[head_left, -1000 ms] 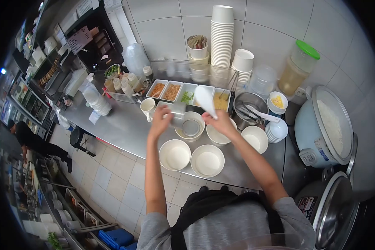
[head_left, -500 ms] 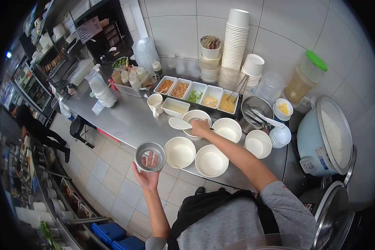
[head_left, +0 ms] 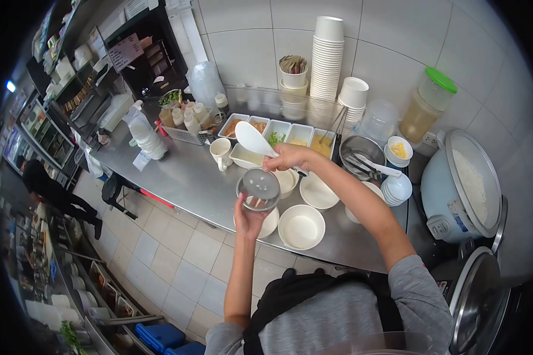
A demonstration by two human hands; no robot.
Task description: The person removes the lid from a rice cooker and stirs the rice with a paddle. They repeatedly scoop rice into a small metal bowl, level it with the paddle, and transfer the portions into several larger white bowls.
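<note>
My left hand point(head_left: 251, 221) is closed on a small grey bowl point(head_left: 259, 188), which is tilted and has a few pale specks on it. In my right hand point(head_left: 291, 157) is a white rice paddle point(head_left: 253, 138), its blade raised up and to the left above the bowl. Several white paper bowls stand below and around my hands, among them a front bowl point(head_left: 302, 227) and one under my right forearm point(head_left: 320, 190). The grey bowl and my left hand partly cover two of them.
Behind my hands runs a row of topping trays point(head_left: 277, 130). A white mug point(head_left: 221, 152) stands left of them. To the right are a metal pot point(head_left: 361, 151) with utensils and a rice cooker point(head_left: 450, 177) holding rice. A person in dark clothes point(head_left: 56, 192) stands far left.
My right hand has lifted the rice paddle up from over a paper bowl. My left hand has carried the grey bowl rightward and up, close under my right hand.
</note>
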